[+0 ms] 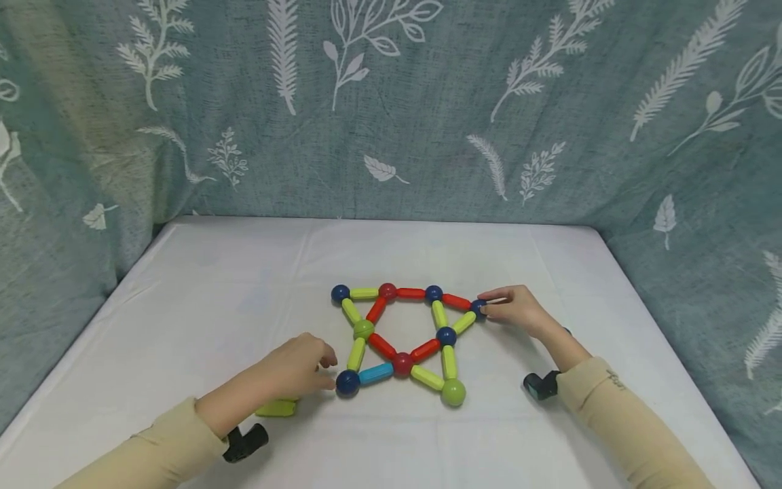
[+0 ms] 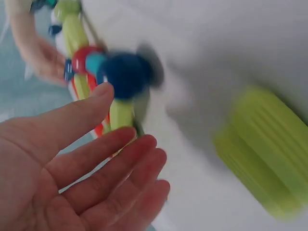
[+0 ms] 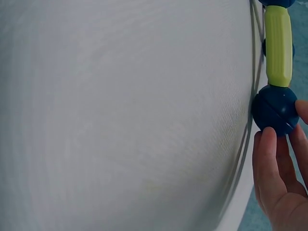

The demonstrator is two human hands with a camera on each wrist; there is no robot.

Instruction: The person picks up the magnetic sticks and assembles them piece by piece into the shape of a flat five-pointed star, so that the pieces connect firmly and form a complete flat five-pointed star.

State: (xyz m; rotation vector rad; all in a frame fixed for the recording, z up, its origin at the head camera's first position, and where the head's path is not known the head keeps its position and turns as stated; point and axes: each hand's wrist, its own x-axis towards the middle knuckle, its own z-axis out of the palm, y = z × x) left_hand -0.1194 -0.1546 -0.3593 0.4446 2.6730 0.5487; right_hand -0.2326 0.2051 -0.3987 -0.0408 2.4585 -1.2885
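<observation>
A flat star-like figure of coloured rods and balls lies on the white table [image 1: 201, 305]. My right hand [image 1: 516, 310] pinches the dark blue ball [image 3: 273, 108] at the figure's right tip, between thumb and fingers. A red rod [image 1: 456, 301] and a lime rod [image 3: 279, 45] join that ball. Beside the lower-left blue ball [image 1: 347, 383] is my left hand [image 1: 299, 367], its fingers loosely bent and holding nothing. From this ball run a light blue rod [image 1: 375, 373] and a lime rod [image 1: 356, 354]. In the left wrist view the thumb tip overlaps the blue ball.
Loose lime rods [image 2: 264, 149] lie side by side near the left wrist, partly hidden by the arm in the head view. A green ball [image 1: 453, 392] forms the figure's near right corner. Behind the table hangs a leaf-patterned cloth [image 1: 427, 176].
</observation>
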